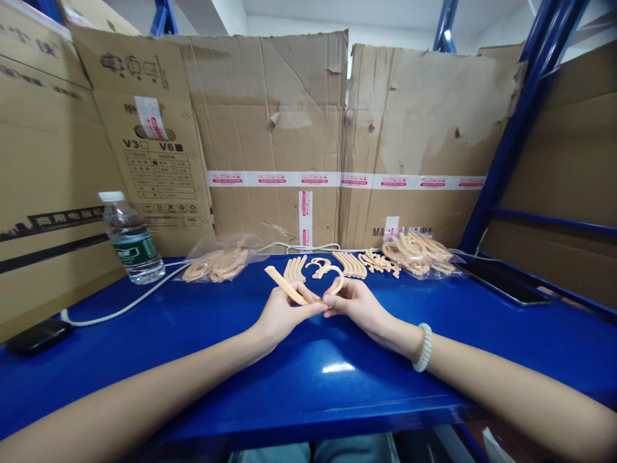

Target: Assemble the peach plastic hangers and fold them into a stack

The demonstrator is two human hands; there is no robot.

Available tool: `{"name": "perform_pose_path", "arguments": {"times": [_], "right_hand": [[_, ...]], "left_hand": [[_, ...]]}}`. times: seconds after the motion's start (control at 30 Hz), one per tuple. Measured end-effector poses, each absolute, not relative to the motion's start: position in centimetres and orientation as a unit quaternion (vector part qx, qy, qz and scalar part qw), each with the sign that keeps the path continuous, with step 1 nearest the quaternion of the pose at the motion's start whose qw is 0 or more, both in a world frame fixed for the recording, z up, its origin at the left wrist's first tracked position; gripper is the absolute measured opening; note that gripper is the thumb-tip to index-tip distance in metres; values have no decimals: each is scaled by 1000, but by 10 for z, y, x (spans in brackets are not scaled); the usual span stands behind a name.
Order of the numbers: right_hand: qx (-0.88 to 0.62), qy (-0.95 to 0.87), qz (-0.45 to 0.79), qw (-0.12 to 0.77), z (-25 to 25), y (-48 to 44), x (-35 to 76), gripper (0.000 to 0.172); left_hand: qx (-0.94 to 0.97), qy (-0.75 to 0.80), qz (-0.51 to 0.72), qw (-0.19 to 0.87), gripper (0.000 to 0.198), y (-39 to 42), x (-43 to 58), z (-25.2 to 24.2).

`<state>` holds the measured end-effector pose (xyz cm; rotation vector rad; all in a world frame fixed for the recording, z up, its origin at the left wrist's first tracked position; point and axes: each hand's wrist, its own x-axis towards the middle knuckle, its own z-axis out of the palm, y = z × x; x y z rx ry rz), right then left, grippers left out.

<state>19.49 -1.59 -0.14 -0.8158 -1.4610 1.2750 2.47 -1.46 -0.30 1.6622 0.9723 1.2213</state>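
My left hand (284, 312) is closed on a long, slightly bent beige strip (284, 283), whose free end points up and to the left. Closed too, my right hand (359, 307) pinches a beige hook-shaped piece (341, 276) that curls over at the top. The lower ends of both pieces meet between my fingertips; whether they are joined is hidden. Just beyond my hands lie a row of bent beige strips (295, 267), another row of strips (350, 263), loose hook pieces (319, 266) and a pile of small beige parts (380, 260).
Plastic bags of beige parts (219, 263) (418, 252) lie at the back of the blue table (202, 360). A water bottle (132, 241), a black device (41, 335) and a white cable (116, 315) are left; a dark phone-like slab (506, 283) is right. Cardboard (270, 116) walls the back.
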Motion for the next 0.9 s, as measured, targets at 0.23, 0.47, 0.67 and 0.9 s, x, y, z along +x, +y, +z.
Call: {"name": "perform_pose_path", "arguments": {"times": [0.23, 0.47, 0.67, 0.9], "right_hand": [[-353, -638, 453, 513, 2, -15, 194, 34], [-348, -618, 498, 500, 10, -3, 204, 43], [-444, -793, 83, 408, 15, 43, 256, 21], [-439, -868, -145, 182, -6, 66, 264, 22]], "left_hand": [[585, 362, 514, 512, 39, -11, 27, -4], [564, 376, 485, 552, 37, -11, 27, -2], [529, 375, 491, 582, 41, -11, 27, -1], [492, 375, 497, 608, 46, -13, 29, 5]]}}
